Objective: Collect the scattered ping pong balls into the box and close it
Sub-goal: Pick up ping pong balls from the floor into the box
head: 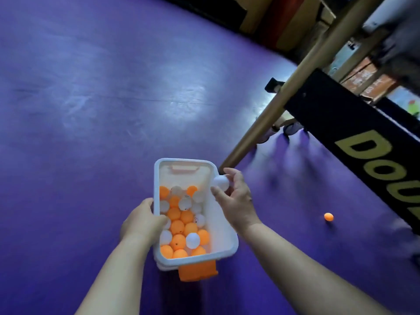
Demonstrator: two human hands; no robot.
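Purple floor (91,110) stretches under me, with a black table panel (341,123) on the right. My left hand (142,220) grips the white box (223,233) by its left wall, fingers (158,220) clamped over the rim. My right hand (236,201) holds a white ball (221,182) at the far right rim, fingers pinched on it, not yet dropped. Many balls (181,226) already lie inside. One orange ball (328,217) lies loose on the floor, well to the right. I judge collecting nearly done; the box is open and closing it remains.

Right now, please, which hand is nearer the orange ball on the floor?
Right: the right hand is left of the orange ball; the left hand, gripping the box, farther left.
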